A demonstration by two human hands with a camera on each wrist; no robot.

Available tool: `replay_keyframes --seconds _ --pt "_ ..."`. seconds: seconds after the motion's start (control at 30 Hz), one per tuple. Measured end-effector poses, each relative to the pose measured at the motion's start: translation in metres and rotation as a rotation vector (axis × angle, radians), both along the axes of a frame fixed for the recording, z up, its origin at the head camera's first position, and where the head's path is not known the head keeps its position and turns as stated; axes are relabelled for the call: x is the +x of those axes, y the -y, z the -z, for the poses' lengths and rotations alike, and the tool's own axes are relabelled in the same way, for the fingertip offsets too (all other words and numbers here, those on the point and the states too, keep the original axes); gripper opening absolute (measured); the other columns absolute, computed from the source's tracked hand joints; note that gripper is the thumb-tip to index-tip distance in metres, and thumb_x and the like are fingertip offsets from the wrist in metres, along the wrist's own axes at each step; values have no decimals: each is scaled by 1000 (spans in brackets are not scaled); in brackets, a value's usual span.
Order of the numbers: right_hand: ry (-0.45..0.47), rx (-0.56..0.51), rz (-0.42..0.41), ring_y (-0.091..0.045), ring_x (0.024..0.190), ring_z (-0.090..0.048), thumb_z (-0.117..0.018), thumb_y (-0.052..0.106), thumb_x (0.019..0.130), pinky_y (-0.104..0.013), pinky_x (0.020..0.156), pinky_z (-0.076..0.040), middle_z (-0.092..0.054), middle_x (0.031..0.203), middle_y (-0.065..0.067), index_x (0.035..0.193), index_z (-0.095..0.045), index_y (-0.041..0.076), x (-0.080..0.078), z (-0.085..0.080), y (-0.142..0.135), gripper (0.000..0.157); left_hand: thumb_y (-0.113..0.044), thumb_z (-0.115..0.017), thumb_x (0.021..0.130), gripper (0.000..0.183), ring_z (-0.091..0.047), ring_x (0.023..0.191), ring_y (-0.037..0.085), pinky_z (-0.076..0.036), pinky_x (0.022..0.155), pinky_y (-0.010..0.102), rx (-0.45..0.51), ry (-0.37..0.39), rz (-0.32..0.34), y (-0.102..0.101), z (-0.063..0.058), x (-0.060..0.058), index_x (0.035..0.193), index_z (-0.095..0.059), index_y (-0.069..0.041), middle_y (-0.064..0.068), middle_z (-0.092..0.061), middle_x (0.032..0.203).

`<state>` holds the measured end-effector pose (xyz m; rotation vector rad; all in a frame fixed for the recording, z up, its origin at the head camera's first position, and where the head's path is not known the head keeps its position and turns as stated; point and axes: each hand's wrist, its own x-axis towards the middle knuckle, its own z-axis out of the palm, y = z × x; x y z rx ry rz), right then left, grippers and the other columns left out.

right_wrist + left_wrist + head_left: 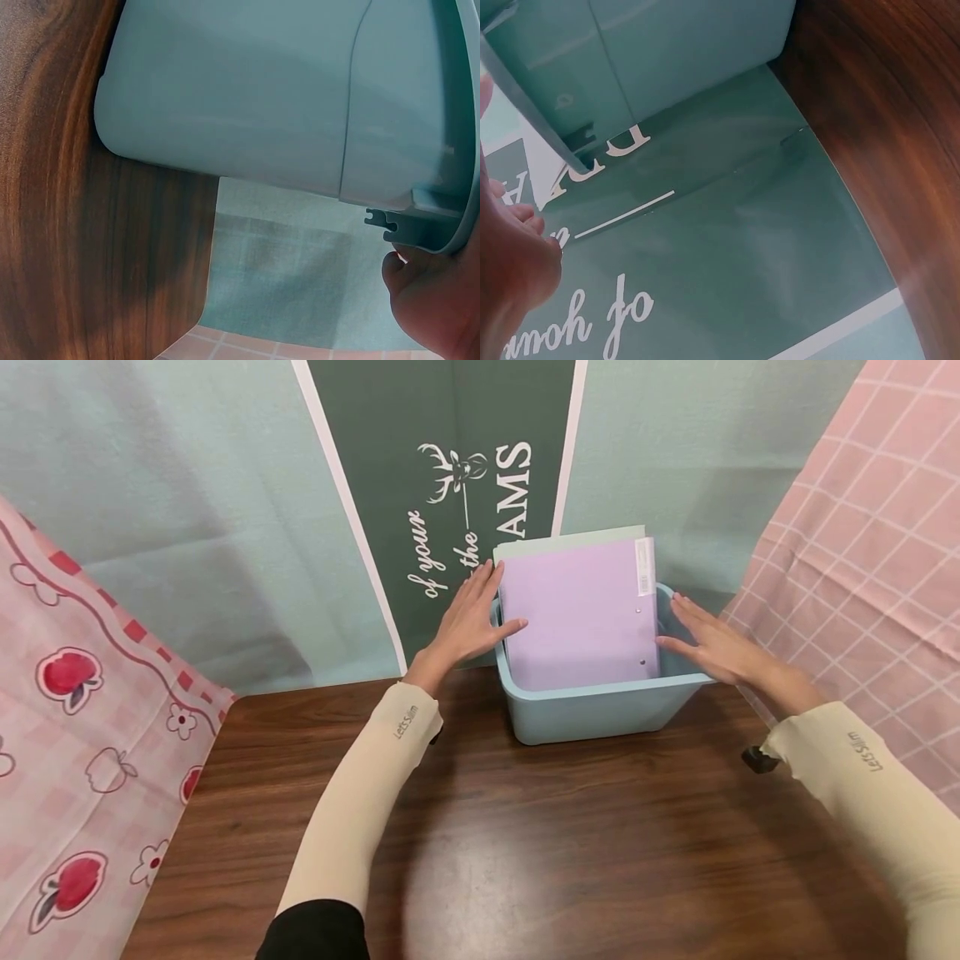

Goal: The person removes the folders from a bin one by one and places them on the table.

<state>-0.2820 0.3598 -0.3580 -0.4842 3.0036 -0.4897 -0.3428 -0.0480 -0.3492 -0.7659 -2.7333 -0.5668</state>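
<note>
The left arm [356, 810] rises from the bottom edge of the head view, left of centre; the right arm [873, 810] slants in from the lower right. The left hand [474, 620], near the centre, extends its straight fingers toward the top, its thumb apart and pointing right. The right hand [712, 647], right of centre, aims its fingers at the upper left, its thumb spread below them, pointing left. The 2 hands are apart.

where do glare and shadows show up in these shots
Head view: pale glare on the wooden table, with soft shadows on the cloth backdrop; left wrist view: faint whitish haze over the backdrop's dark green panel; right wrist view: shadow darkening the table beside the blue bin.
</note>
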Motion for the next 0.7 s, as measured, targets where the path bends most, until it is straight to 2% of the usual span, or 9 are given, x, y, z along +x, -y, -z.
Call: replay_keyframes --seconds 0.33,0.7 --pt "-6 1 -1 -35 149 2 -40 53 101 -64 114 -9 12 163 -4 157 -1 6 0 0 2 83 -67 -50 89 97 -2 151 21 -5 122 35 -76 -46 12 -8 3 -8 158 -2 -19 7 -3 165" --pt "-6 -9 0 -34 149 4 -40 52 101 -64 115 -7 12 163 -5 156 -2 5 1 -1 2 82 -68 -49 89 97 7 151 18 2 121 32 -155 -20 -10 -22 -2 -14 159 -2 -19 6 5 165"
